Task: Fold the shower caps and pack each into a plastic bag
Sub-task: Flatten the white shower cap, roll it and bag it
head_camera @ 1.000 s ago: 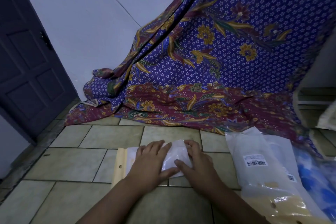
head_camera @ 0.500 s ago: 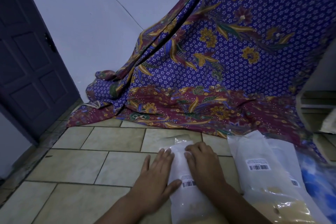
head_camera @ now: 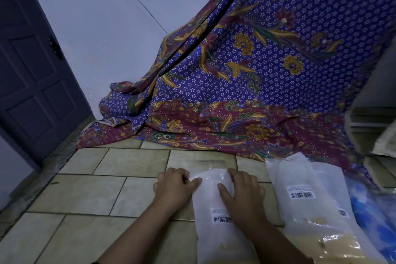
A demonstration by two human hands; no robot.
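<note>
A clear plastic bag [head_camera: 211, 203] with a white folded shower cap inside and a barcode label lies lengthwise on the tiled floor in front of me. My left hand [head_camera: 174, 188] rests at its upper left edge, fingers curled, thumb on the plastic. On the bag's upper right side lies my right hand [head_camera: 242, 195], palm down, pressing it flat. Whether either hand grips the plastic or only presses it, I cannot tell for sure.
A pile of packed bags [head_camera: 300, 197] with barcode labels lies to the right, over a blue patterned item [head_camera: 372, 210]. A batik cloth [head_camera: 246, 92] drapes down behind. A dark door [head_camera: 32, 70] stands at left. Shelving [head_camera: 372, 122] is at the right edge.
The bag went from lying crosswise to lying lengthwise toward me. Both hands slid up to its far end; my left fingers curled from flat.
</note>
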